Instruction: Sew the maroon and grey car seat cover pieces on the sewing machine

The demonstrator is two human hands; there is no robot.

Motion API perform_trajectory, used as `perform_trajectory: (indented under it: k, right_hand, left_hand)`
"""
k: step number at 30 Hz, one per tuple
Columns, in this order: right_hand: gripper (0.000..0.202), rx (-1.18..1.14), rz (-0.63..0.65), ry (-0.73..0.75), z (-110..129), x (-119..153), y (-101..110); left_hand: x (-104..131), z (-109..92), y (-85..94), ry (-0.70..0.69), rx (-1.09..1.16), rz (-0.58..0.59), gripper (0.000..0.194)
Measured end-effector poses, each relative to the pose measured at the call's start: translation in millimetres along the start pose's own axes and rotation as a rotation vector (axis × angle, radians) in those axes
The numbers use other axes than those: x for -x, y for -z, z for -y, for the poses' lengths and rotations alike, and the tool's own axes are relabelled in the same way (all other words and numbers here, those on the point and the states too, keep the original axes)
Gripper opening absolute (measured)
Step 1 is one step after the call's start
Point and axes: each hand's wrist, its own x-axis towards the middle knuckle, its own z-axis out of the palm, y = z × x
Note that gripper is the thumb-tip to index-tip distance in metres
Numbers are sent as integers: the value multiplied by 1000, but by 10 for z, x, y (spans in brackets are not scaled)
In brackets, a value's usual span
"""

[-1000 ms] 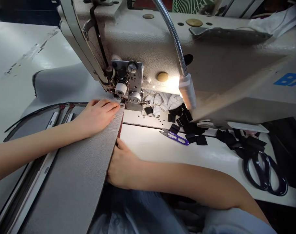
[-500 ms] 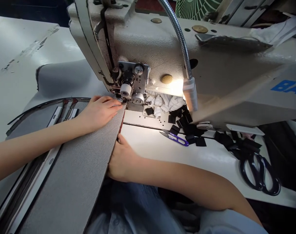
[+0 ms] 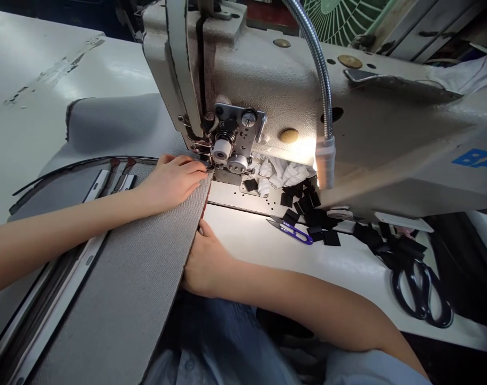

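A large grey fabric panel [image 3: 131,289] lies under the head of a sewing machine [image 3: 267,80], its right edge running toward the presser foot area [image 3: 209,163]. My left hand [image 3: 173,182] rests on top of the panel, palm down, fingertips just beside the foot. Those fingers lie fairly flat and close together. At the panel's right edge, my right hand [image 3: 207,262] grips the fabric with the thumb showing; its other fingers are hidden beneath. Reddish material [image 3: 205,206] shows along the edge between the two hands. The needle itself is hard to make out.
Purple thread snips [image 3: 293,231] lie on the white table [image 3: 251,235], among black fabric pieces [image 3: 319,216]. Black-handled scissors [image 3: 422,294] sit farther right. White strips [image 3: 283,174] are bunched behind the foot. A lamp [image 3: 325,160] hangs close by. Metal-edged strips [image 3: 86,262] cross the panel.
The camera view has shifted, so the machine appears farther right. Both hands keep nearly the same places on the panel and beside the foot.
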Motion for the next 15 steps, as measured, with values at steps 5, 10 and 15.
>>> perform_trajectory:
  k: [5,10,15]
  right_hand:
    - [16,-2,-21,-15,-46,-18,4]
    - [15,20,-13,-53,5,-9,-78]
    - [23,35,-27,-127,124,-44,-76]
  left_hand:
    - [-73,16,3,32,43,2,40]
    - [40,-37,31,22,49,-55,39]
    - [243,-177,22,23,85,-57,40]
